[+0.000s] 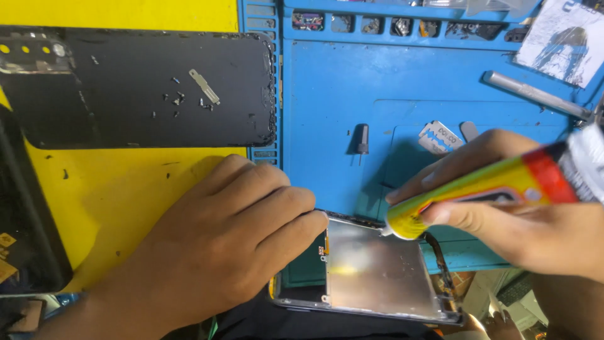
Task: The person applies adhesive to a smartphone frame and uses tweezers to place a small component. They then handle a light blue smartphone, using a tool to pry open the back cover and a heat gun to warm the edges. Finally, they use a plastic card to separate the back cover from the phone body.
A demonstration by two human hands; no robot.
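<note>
My left hand (214, 245) lies flat over the left part of an opened phone frame (377, 271), fingertips on its top edge beside the shiny metal plate. My right hand (528, 220) grips a yellow and red glue tube (478, 192). The tube's nozzle touches the upper right corner of the frame. The left portion of the phone is hidden under my left hand.
A black phone back cover (145, 88) with small screws and a metal strip lies upper left on yellow surface. On the blue work mat (327, 94) rest a black tube cap (362, 138), a razor blade (440, 137), a metal tool (535, 94) and parts compartments along the top.
</note>
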